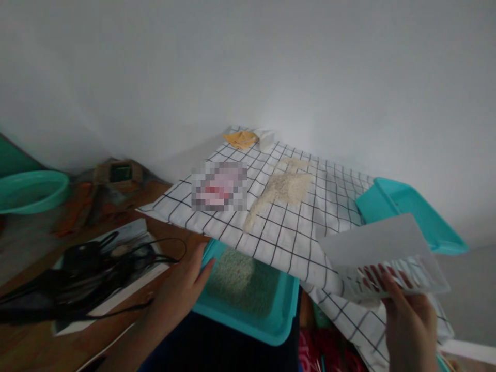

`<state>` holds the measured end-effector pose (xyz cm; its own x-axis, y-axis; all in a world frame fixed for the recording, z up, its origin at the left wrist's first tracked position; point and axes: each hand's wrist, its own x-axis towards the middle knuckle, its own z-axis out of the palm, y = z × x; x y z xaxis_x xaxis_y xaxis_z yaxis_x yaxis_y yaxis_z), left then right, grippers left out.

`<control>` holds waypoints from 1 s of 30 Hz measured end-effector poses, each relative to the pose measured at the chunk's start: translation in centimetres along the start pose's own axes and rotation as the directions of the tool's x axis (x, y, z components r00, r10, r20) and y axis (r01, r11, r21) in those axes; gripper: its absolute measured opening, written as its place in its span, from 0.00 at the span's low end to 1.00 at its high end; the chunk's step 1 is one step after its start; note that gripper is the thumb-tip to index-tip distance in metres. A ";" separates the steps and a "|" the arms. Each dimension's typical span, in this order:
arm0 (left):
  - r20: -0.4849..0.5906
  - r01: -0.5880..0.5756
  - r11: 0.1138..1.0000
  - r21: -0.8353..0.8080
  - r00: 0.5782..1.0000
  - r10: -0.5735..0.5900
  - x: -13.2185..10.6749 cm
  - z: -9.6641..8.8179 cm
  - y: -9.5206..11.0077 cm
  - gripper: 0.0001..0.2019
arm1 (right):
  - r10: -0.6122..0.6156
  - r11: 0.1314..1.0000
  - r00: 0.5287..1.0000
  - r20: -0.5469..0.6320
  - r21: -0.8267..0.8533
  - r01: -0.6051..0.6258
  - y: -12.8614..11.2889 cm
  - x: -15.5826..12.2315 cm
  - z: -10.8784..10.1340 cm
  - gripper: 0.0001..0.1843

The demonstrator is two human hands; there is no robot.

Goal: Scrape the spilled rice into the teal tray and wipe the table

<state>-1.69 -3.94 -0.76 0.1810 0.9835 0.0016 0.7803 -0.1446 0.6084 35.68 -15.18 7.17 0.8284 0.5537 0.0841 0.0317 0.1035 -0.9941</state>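
My left hand (190, 276) grips the left rim of a teal plastic tray (267, 335), its fingertips over the edge. Pale grains that look like rice (236, 276) lie in this tray, which sits below the table's front edge. In my right hand (411, 315) is a white translucent plastic piece with a row of slots (372, 240), held tilted over the right part of the checked cloth (284, 248). Fingers show reddish through its slots. On the cloth lies a spread heap of similar grains (290, 187), apart from both hands.
A second teal tray (411, 206) stands tilted at the cloth's right side. A yellow cloth (241, 139) and a blurred-out pinkish item (220, 186) lie on the cloth. To the left are black cables (116, 258) and a teal basin (34, 191). A wall rises behind.
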 end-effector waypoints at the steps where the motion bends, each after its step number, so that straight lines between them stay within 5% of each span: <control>1: -0.015 -0.003 1.000 0.026 1.000 0.003 -0.2 0.3 -0.1 0.27 | 0.006 1.000 1.000 -0.025 0.005 -0.006 0.3 -0.4 -0.3 0.16; 5: -0.013 -0.008 0.992 0.123 1.000 0.010 -0.9 1.3 -0.1 0.25 | 0.010 0.999 0.999 -0.052 0.033 -0.008 1.2 -2.1 0.5 0.16; 14: 0.067 0.000 0.978 0.208 0.998 -0.014 -1.7 2.2 2.1 0.24 | -0.021 0.997 0.998 0.058 0.070 0.017 1.6 -5.4 5.9 0.16; 20: 0.038 -0.058 0.990 0.128 0.998 0.054 -2.1 2.8 3.1 0.23 | 0.030 1.000 0.985 0.168 0.001 -0.031 2.1 -7.3 6.0 0.15; 25: -0.007 -0.038 0.998 0.051 0.999 0.039 -2.4 2.3 3.6 0.21 | -0.029 0.992 0.999 0.026 0.120 0.026 1.4 -5.0 4.1 0.14; 30: -0.087 -0.064 0.997 0.046 0.994 0.068 -2.0 2.2 2.3 0.18 | -0.273 0.961 0.959 -0.072 0.017 0.275 -0.5 1.0 3.6 0.14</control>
<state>1.10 -6.48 -1.09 0.1807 0.9771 0.1119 0.7936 -0.2121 0.5703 34.46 -11.73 7.96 0.8263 0.4433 0.3474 0.2490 0.2659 -0.9313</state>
